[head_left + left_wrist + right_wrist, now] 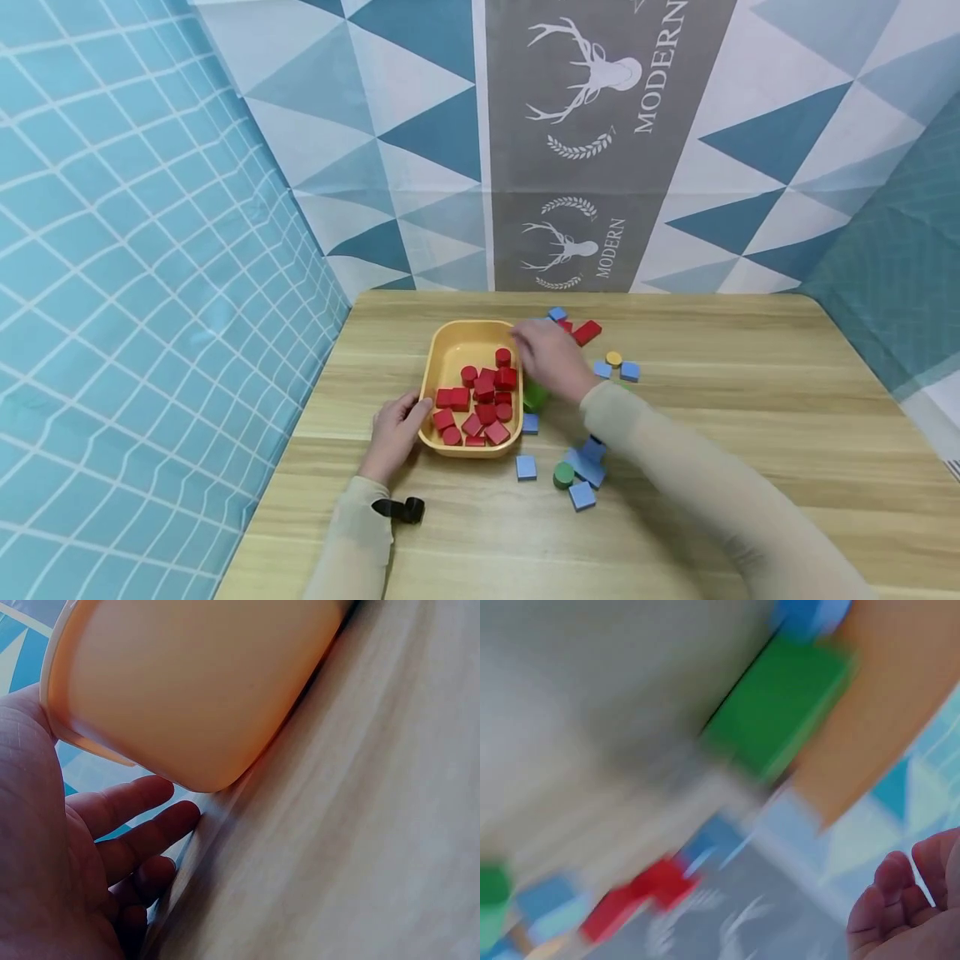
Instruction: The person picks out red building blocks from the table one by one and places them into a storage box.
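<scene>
A yellow plastic tray (459,341) rests on the table, with several red blocks (484,389) of cube and cylinder shape inside. My left hand (395,431) holds its left side, thumb over the rim. In the left wrist view, the other fingers (126,859) are spread along and below the tray's outer wall (202,682). Over the tray's right rim is my right hand (553,357), its fingers loosely bent in the right wrist view, with nothing visible in them. A green block (780,705) stands beside the tray, partly under that hand in the head view.
Blue blocks (582,496) and a green cylinder (563,475) lie right of the tray. Farther back are a red block (587,332), a yellow disc (613,359) and more blue pieces. A patterned cloth (420,150) hangs behind the wooden table (750,400).
</scene>
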### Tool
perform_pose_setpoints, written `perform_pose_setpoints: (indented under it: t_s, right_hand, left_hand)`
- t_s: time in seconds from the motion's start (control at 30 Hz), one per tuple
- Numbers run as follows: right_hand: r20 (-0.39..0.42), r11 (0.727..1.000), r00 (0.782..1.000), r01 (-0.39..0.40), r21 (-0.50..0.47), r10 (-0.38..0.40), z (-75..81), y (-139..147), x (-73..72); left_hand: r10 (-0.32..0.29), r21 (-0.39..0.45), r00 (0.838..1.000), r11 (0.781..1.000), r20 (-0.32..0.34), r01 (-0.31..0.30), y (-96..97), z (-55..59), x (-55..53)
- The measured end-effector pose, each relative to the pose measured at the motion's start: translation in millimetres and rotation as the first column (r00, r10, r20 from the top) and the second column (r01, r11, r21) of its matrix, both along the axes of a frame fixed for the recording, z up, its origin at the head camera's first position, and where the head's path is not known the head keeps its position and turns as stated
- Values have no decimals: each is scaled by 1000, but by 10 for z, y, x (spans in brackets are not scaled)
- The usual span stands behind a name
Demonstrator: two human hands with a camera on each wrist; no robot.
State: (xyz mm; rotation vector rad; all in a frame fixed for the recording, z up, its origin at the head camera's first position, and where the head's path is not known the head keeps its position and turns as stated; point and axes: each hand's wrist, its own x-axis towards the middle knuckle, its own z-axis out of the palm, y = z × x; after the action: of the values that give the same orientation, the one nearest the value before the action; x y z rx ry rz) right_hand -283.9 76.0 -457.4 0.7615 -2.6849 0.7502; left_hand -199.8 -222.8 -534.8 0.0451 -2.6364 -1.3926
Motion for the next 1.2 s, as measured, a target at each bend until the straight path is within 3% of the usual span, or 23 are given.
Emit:
perform_pose_setpoints:
  t_s: [0.1, 0.17, 0.23, 0.33, 0.5, 0.67, 0.83, 1.0, 1.2]
  right_hand:
    - [80, 989, 986, 147, -9, -146, -23, 290, -244]
    - [176, 972, 956, 230, 39, -233, -55, 475, -352]
    - [244, 957, 928, 257, 134, -283, -105, 627, -420]
    - [292, 933, 908, 216, 287, -300, -193, 762, -450]
    - [245, 892, 938, 118, 436, -244, -329, 794, -438]
    - [144, 876, 966, 126, 465, -216, -354, 734, -396]
    - [53, 858, 983, 125, 499, -174, -300, 678, -302]
    - [-37, 841, 991, 126, 525, -125, -275, 641, -236]
    - [-90, 814, 990, 138, 565, -105, -311, 638, -234]
  left_hand:
    - [1, 9, 1000, 1000, -9, -1, -1, 6, -3]
    - [-6, 6, 1000, 1000, -11, 6, -9, -6, -9]
    - [-15, 5, 1000, 1000, 1, 15, -18, -18, -15]
    - [-19, -14, 1000, 1000, 2, 19, -24, -28, -15]
    - [-16, 15, 999, 1000, 44, 15, -16, 2, -8]
    - [-19, 27, 997, 999, 79, 17, -16, 29, -16]
    - [-15, 12, 997, 1000, 75, 14, -18, 30, -11]
    - [-13, 12, 998, 1000, 68, 13, -17, 31, -6]
    - [-23, 20, 997, 1000, 74, 21, -10, 29, -9]
